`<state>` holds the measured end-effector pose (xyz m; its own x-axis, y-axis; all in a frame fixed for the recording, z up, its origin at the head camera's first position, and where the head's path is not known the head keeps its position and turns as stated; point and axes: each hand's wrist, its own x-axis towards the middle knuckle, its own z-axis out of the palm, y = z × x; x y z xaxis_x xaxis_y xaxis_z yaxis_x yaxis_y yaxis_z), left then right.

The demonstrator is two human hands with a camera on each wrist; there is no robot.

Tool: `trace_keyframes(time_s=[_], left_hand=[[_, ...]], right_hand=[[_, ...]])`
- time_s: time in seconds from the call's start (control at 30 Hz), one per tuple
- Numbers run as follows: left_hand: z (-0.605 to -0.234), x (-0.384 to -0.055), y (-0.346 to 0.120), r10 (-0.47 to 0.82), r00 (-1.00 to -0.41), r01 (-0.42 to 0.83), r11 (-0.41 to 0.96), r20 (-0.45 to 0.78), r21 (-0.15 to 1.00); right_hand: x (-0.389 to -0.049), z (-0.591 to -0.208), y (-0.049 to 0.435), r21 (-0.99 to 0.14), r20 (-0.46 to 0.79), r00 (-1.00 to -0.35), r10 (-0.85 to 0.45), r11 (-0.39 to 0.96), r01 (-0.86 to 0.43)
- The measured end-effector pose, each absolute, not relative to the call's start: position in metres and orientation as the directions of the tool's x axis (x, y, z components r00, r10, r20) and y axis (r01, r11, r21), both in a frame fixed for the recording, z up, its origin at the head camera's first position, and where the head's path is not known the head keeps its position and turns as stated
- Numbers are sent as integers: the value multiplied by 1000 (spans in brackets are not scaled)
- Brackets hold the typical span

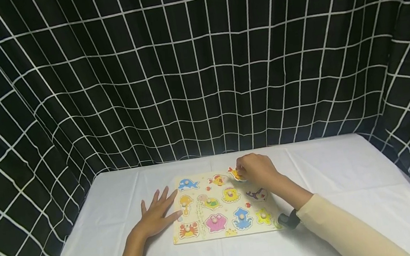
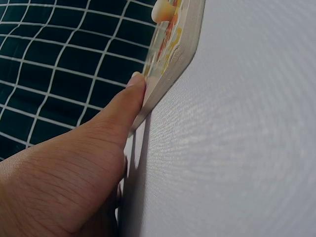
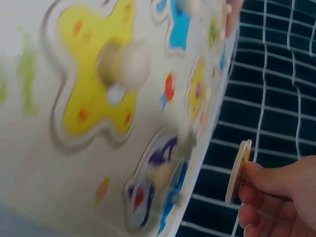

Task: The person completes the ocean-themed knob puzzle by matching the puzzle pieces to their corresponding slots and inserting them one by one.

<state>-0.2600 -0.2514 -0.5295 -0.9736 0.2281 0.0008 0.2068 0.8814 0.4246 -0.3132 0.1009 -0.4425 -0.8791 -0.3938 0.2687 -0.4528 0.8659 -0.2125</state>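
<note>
A wooden peg puzzle board (image 1: 201, 177) with sea animal pieces lies on the table. Above its top right corner, my right hand (image 1: 257, 168) pinches an orange fish puzzle piece (image 1: 234, 174). In the right wrist view this piece (image 3: 236, 175) stands edge-on between thumb and fingers, lifted off the board. My left hand (image 1: 156, 215) lies spread at the board's left side, its thumb (image 2: 133, 98) touching the edge. Near the right forearm sit a purple-and-white sea animal piece (image 1: 257, 195) and a yellow starfish piece (image 3: 98, 94).
A white cloth (image 1: 335, 189) covers the table. Behind and at both sides hangs a black curtain (image 1: 199, 81) with a white grid. Other knobbed pieces on the board include a blue whale (image 1: 188, 184), a turtle (image 1: 210, 203), a crab (image 1: 188, 231) and a blue squid (image 1: 242, 220).
</note>
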Motion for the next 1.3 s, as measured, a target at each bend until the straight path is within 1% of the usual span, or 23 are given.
trace_keyframes(time_s=[0.1, 0.33, 0.67, 0.93, 1.3], left_hand=[[-529, -260, -251, 227, -974, 204, 882, -4, 424], [-527, -260, -251, 225, -974, 203, 878, 0, 433], [-528, -260, -252, 234, -972, 208, 876, -6, 435], [-527, -259, -253, 234, -972, 207, 876, -10, 435], [-527, -259, -253, 242, -970, 216, 876, -6, 432]], right_hand=[[-311, -440, 90, -190, 277, -867, -414, 861, -472], [-309, -440, 71, -180, 291, -837, -463, 833, -523], [-320, -451, 53, -174, 223, -843, -490, 831, -528], [-330, -465, 46, -182, 203, -841, -502, 824, -536], [-338, -474, 38, -121, 156, -842, -517, 836, -536]])
